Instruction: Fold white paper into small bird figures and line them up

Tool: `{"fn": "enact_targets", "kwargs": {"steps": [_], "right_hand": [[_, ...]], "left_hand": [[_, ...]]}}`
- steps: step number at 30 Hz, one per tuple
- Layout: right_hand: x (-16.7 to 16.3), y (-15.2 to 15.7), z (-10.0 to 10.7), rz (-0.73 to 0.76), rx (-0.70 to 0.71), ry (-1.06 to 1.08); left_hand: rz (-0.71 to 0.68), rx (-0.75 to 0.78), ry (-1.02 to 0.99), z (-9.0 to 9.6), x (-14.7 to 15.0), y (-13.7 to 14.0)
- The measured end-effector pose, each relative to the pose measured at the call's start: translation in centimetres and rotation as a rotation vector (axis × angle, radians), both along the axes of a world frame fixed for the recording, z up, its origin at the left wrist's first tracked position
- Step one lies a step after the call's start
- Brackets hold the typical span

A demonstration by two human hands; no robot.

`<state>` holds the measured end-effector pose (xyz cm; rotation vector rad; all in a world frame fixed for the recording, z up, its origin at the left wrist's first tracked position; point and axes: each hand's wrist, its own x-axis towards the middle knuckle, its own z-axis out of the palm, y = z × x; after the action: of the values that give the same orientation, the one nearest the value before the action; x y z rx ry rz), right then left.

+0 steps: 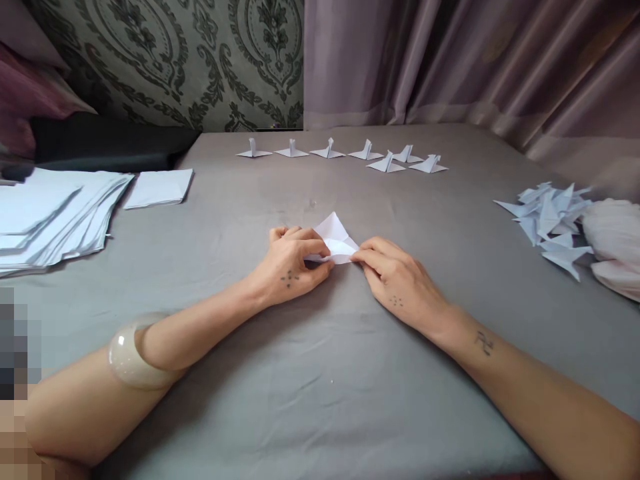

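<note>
A partly folded piece of white paper lies on the grey cloth between my hands, one corner pointing away from me. My left hand pinches its near left side between thumb and fingers, and covers that part. At the right corner, the fingertips of my right hand are closed on the paper's edge. A pale bangle sits on my left forearm.
Several folded paper birds stand in rows at the back. More folded paper pieces are heaped at the right, beside a pale cloth bundle. Paper sheets and a smaller paper stack lie at the left.
</note>
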<state>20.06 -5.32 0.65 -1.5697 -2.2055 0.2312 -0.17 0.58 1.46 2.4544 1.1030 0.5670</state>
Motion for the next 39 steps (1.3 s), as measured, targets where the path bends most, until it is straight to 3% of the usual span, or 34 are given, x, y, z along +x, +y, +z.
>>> {"fn": "enact_targets", "kwargs": {"steps": [6,11,15,19,23,29,39], "right_hand": [[0.0,-0.7,0.4,0.012,0.007,-0.105],[0.0,-0.8,0.6,0.019,-0.012,-0.173],[0.1,-0.7,0.3,0.034,-0.006,-0.197],[0.2,-0.6,0.2,0.039,-0.026,-0.209],[0.2,-0.6,0.3,0.039,-0.045,-0.212],[0.2,-0.7,0.7,0.051,-0.067,-0.211],[1.0,-1.1,1.5,0.063,-0.148,-0.158]], "left_hand": [[-0.054,0.048,0.012,-0.3,-0.4,0.4],[-0.117,0.285,0.001,-0.7,-0.7,0.5],[-0.039,0.479,-0.003,-0.8,-0.6,0.4],[0.074,0.561,-0.029,-1.0,-0.6,0.3],[0.05,0.663,-0.008,-0.9,-0.5,0.3],[-0.24,0.58,0.043,-0.8,-0.3,0.2],[-0.324,0.48,0.104,-0.9,-0.2,0.3]]}}
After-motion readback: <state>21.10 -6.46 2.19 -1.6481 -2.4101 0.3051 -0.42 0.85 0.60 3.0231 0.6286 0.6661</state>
